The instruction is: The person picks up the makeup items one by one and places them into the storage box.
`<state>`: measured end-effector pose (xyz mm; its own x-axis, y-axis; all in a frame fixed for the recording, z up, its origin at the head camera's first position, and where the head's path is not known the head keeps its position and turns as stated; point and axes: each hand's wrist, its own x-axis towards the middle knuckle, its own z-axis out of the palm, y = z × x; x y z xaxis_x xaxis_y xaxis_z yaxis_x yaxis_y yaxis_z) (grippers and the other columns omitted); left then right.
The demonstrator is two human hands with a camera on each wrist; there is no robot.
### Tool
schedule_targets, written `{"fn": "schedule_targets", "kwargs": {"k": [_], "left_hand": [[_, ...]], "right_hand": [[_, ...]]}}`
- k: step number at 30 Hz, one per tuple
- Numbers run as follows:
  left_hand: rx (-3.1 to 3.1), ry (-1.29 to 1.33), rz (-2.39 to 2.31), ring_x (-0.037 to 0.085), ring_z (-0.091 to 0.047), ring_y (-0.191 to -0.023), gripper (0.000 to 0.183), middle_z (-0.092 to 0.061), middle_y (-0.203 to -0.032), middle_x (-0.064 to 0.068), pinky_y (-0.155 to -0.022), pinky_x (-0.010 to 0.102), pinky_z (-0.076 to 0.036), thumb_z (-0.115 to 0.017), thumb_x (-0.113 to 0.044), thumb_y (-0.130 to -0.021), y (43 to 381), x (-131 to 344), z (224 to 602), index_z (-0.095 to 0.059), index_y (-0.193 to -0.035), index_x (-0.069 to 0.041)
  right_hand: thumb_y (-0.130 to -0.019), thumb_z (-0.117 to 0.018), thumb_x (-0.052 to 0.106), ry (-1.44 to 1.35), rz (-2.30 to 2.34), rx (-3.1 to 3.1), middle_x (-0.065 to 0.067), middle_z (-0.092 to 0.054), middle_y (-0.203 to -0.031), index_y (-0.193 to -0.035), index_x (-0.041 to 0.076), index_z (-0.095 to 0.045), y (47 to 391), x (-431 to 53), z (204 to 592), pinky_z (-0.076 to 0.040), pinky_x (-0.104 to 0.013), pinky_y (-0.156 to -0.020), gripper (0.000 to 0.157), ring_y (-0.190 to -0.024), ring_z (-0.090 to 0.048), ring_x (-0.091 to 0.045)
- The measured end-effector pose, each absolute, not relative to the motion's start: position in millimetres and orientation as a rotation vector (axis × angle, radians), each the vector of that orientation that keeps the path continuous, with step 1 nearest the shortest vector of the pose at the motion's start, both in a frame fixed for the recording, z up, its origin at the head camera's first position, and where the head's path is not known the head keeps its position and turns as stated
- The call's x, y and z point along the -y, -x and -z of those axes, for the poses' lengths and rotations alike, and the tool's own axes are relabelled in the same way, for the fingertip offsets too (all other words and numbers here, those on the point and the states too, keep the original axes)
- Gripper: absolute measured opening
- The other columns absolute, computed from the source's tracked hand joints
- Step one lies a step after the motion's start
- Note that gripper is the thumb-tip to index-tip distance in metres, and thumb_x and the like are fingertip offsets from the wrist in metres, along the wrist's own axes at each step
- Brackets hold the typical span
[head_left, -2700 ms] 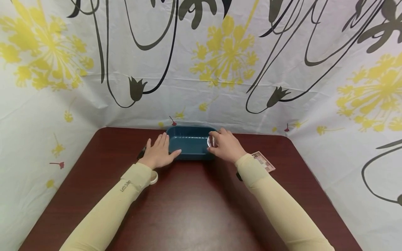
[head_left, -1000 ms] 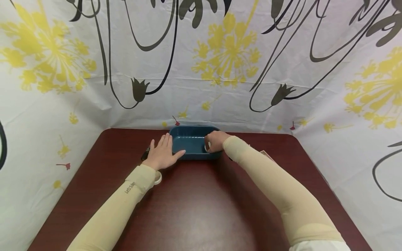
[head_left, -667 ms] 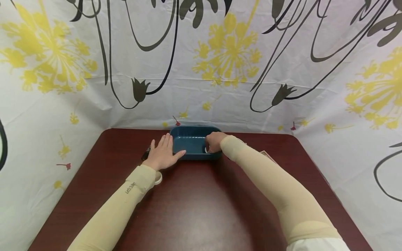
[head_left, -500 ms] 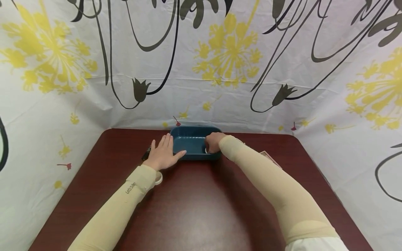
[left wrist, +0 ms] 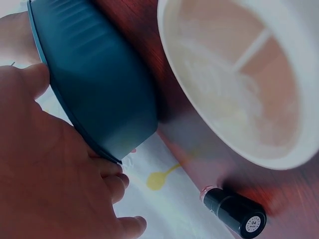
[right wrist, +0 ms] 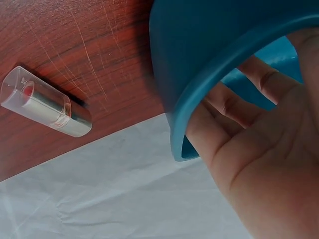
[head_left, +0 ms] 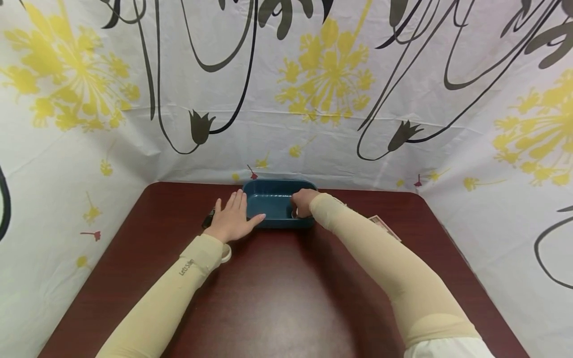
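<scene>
A blue plastic bin (head_left: 268, 206) stands at the far side of the dark red table. My left hand (head_left: 231, 220) lies against its left end with fingers straight; in the left wrist view the thumb and fingers touch the rim. My right hand (head_left: 303, 202) reaches down inside the right end. A pale sliver of a clear round thing (head_left: 294, 214) shows at its fingertips, and its kind is unclear. In the right wrist view, the bin's wall (right wrist: 187, 59) hides the fingertips. Left of the bin lies a black cosmetic tube (left wrist: 234, 211) marked 04.
A white round case (left wrist: 305, 109) lies beside the left wrist. Right of the bin is a clear-capped lipstick (right wrist: 47, 102), covered by the right sleeve in the head view. A flat patterned palette (head_left: 385, 227) sits beyond that sleeve. Patterned white cloth surrounds the table.
Since the oldest frame, my right hand has carried the clear round thing from the bin's right rim down inside. Over the last second it has barely moved. My left hand stays at the bin.
</scene>
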<state>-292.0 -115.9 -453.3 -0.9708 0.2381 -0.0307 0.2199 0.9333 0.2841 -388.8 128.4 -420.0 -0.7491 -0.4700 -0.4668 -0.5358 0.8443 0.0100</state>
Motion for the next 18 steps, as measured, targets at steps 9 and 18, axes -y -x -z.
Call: {"fn": "schedule_targets", "kwargs": {"k": [9,18], "left_hand": [[-3.024,-0.35,-0.451,0.033,-0.006,-0.154,0.1,-0.006,-0.167,0.018,-0.117,0.063,0.004,-0.036,-0.073,-0.097,291.3,114.1,450.9,-0.012,-0.16,0.0],[-3.016,-0.354,-0.451,0.034,-0.006,-0.154,0.101,-0.004,-0.167,0.019,-0.116,0.064,0.004,-0.036,-0.073,-0.097,291.3,114.6,451.7,-0.011,-0.16,0.001]], "right_hand": [[-0.095,-0.069,0.016,0.726,-0.144,-2.568,0.005,-0.07,-0.104,-0.11,0.021,-0.075,389.9,-129.8,422.7,-0.055,-0.028,-0.06,0.018,-0.068,-0.066,-0.011],[-0.096,-0.067,0.015,0.734,-0.113,-2.572,0.003,-0.07,-0.105,-0.11,0.022,-0.076,385.3,-131.1,420.4,-0.054,-0.028,-0.061,0.019,-0.068,-0.066,-0.011]]}}
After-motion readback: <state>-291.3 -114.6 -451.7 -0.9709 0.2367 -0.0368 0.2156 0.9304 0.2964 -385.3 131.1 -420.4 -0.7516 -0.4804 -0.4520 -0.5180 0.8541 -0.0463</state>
